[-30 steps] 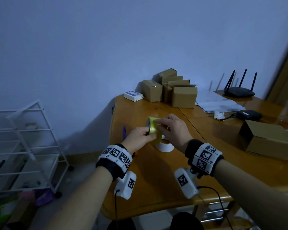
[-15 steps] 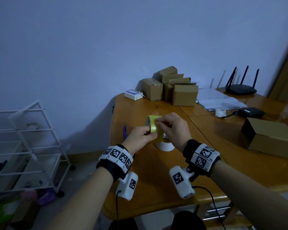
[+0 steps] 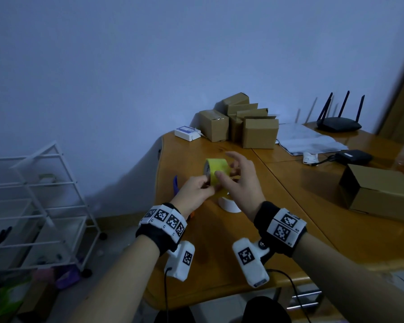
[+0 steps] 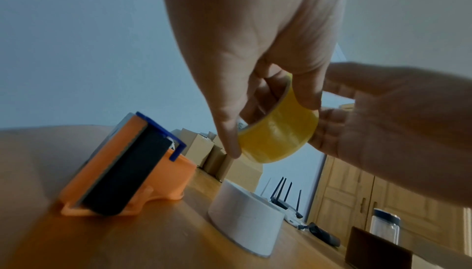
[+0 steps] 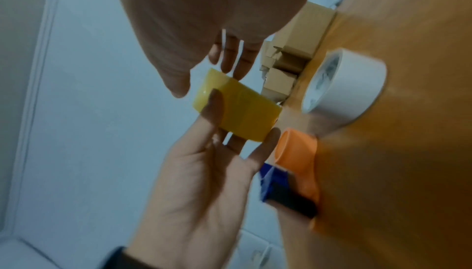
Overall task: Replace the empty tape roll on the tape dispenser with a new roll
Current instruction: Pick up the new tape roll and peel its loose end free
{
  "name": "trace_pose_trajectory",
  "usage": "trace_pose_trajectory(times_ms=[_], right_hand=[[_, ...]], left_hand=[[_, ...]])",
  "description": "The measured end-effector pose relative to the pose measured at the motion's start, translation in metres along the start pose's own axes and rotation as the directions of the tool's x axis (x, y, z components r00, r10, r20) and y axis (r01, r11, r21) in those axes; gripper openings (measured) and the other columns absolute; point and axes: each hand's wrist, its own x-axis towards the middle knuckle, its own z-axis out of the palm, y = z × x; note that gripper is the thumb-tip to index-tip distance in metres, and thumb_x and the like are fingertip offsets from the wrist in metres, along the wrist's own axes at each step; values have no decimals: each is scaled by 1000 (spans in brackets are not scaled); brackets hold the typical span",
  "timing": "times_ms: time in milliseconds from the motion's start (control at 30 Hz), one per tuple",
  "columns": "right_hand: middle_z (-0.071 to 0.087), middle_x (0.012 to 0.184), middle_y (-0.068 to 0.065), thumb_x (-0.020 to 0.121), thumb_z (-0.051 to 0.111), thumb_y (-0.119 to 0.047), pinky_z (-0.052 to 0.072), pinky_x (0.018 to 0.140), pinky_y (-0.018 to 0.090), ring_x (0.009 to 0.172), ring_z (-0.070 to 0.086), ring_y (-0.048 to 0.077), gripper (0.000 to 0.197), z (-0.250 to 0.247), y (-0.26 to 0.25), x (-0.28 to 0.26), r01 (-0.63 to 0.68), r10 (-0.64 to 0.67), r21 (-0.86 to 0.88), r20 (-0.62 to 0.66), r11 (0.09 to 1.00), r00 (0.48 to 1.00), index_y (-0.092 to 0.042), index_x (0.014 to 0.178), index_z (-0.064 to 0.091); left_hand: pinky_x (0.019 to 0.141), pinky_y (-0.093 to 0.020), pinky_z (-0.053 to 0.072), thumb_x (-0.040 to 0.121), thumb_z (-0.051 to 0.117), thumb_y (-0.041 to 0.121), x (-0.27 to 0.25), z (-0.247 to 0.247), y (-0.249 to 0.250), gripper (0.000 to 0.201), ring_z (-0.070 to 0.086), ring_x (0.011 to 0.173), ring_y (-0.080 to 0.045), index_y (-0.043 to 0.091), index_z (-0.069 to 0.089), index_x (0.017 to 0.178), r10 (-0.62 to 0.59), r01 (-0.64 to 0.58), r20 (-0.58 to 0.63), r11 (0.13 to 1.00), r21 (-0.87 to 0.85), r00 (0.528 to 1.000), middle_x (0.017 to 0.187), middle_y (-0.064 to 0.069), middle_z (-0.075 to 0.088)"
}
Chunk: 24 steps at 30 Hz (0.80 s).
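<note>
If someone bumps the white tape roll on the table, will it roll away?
Probably not: the white tape roll lies flat on its side face on the table, so it would likely slide. Stood on edge, its round shape could roll. It looks stiff and light.

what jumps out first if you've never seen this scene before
The yellow tape roll stands out first, held up above the wooden table by the left hand, with the right hand at its other side, fingers spread. Just below it a white tape roll lies flat on the table, and beside that lies the orange tape dispenser with its blue part. Brown cardboard boxes are piled at the far edge by the wall.
</note>
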Motion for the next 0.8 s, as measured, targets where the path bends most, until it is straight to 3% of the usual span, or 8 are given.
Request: trace_pose_trajectory(times_ms=[67, 133, 233, 333, 467, 600, 700, 800], right_hand=[[48, 119, 1, 89, 57, -46, 51, 87, 32, 103, 53, 13, 53, 5, -1, 2, -189, 189, 124, 16, 974, 982, -23, 134, 44], [57, 119, 10, 88, 52, -55, 49, 87, 35, 103, 55, 17, 58, 8, -3, 5, -400, 370, 258, 158, 879, 915, -14, 130, 50], [60, 114, 19, 91, 52, -48, 48, 86, 39, 103, 59, 27, 46, 12, -5, 10, -576, 483, 383, 318, 722, 816, -8, 111, 60], [48, 98, 15, 86, 53, -34, 43, 67, 36, 86, 51, 27, 33, 13, -11, 14, -624, 530, 427, 330, 654, 781, -7, 105, 58], [34, 92, 9, 79, 51, -30, 34, 65, 38, 82, 39, 24, 20, 12, -14, 17, -652, 553, 405, 346, 641, 758, -13, 89, 49], [48, 85, 10, 84, 51, -23, 44, 67, 37, 75, 50, 24, 17, 12, -10, 17, -624, 514, 489, 356, 609, 781, -9, 93, 51], [57, 80, 8, 85, 51, -17, 50, 70, 38, 69, 57, 22, 9, 13, -8, 13, -607, 496, 564, 359, 560, 791, -10, 83, 56], [57, 80, 8, 82, 52, -17, 48, 72, 40, 70, 56, 22, 8, 13, -9, 12, -596, 493, 560, 344, 575, 799, -12, 79, 56]], left_hand=[[91, -37, 53, 95, 64, 22, 1, 0, -2, 14, 70, 98, -19, 17, 73, 105, 4, -4, -8, 1000, 19, 1000, 98, -3, 75], [96, -48, 53, 90, 67, 29, 1, 1, -5, 27, 69, 102, -28, 11, 73, 109, 17, -16, -15, 999, 38, 1000, 104, -12, 75], [94, -57, 51, 82, 69, 41, 3, 2, -9, 36, 70, 100, -33, 15, 75, 105, 20, -20, -4, 995, 100, 1000, 101, -12, 76], [95, -52, 53, 86, 69, 33, 6, 1, -9, 28, 71, 100, -24, 19, 75, 109, 15, -16, 9, 991, 135, 1000, 101, -5, 77], [93, -51, 54, 79, 69, 42, 9, 1, -10, 39, 70, 101, -25, 20, 74, 111, 13, -13, -1, 988, 151, 1000, 103, -7, 76], [95, -45, 54, 92, 67, 15, 11, 4, -13, 25, 69, 104, -28, 7, 71, 115, 13, -14, 4, 989, 151, 1000, 109, -14, 74], [86, -35, 54, 93, 66, 16, 11, 5, -14, 25, 69, 91, -20, 4, 71, 114, 12, -15, 19, 982, 187, 1000, 104, -15, 74], [79, -26, 54, 93, 65, 16, 10, 4, -14, 25, 68, 84, -10, 4, 70, 115, 26, -31, 27, 981, 191, 999, 100, -10, 74]])
